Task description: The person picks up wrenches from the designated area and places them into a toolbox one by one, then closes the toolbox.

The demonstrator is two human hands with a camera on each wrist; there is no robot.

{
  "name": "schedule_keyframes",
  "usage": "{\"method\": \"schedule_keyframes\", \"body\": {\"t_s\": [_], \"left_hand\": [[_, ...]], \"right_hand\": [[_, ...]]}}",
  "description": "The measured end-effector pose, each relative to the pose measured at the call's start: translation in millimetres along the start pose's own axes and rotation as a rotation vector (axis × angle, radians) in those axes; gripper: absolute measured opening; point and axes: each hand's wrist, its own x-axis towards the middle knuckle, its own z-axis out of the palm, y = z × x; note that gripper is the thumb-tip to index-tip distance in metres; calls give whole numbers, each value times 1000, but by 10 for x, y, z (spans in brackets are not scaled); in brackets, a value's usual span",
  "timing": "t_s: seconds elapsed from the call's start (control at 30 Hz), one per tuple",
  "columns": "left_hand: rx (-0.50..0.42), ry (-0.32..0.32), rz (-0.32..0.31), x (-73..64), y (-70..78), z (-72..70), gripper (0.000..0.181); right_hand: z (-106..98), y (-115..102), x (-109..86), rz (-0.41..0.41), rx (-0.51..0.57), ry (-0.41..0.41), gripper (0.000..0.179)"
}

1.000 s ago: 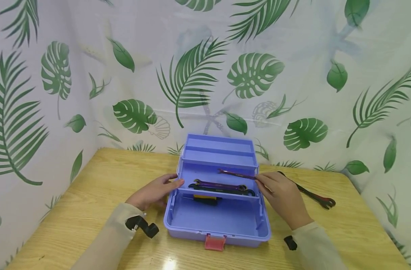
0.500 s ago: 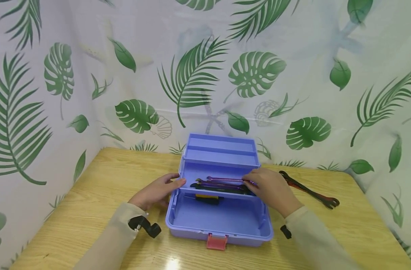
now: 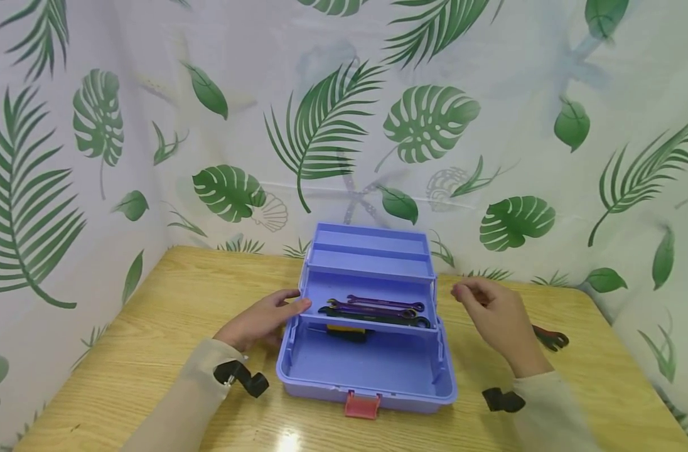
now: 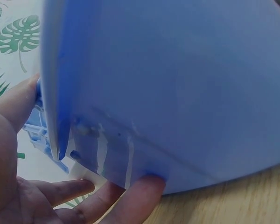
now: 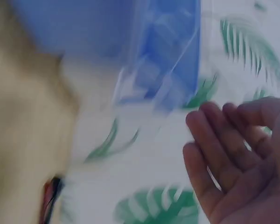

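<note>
The blue toolbox stands unfolded on the table, its middle tray raised. In that tray lie a small purple combination wrench, a longer purple wrench and a black wrench, roughly parallel. My left hand holds the toolbox's left side, thumb over an edge and fingers against the outer wall in the left wrist view. Off the toolbox's right side, my right hand is raised with nothing in it; its fingers are loosely bent in the right wrist view.
Red and black wrenches lie on the wooden table at the right, partly hidden behind my right hand. A yellow-and-black item sits under the tray. The toolbox's pink latch hangs at the front. A leaf-patterned cloth hangs behind.
My right hand carried the small purple wrench into the tray, laid it behind the other wrenches, let go and drew back to the right. My left hand kept its place.
</note>
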Motion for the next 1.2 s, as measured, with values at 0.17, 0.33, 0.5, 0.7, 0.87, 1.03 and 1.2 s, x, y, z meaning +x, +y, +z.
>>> {"method": "schedule_keyframes", "body": {"t_s": [0.17,0.33,0.5,0.7,0.87,1.03,1.2], "left_hand": [[-4,-9,5,-5,15,6,82],[-13,-4,6,2,9,1,83],[-13,-7,5,6,-4,12,82],[4,4,-1,-15,-8,24,83],[13,9,-6,-20,-6,32,83],[9,-1,-7,-17,7,29,81],[8,-7,-4,-14,8,18,80]], "right_hand": [[-130,467,-253,164,-186,57,28],[-235,824,-347,356,-318,-223,52],[-257,1008,-348,418,-335,-465,62],[-242,1044,-368,396,-353,-459,56],[-368,1136,-414,470,-308,-287,63],[-503,1314,-437,500,-304,-512,75],[-486,1335,-418,504,-313,-555,67]]}}
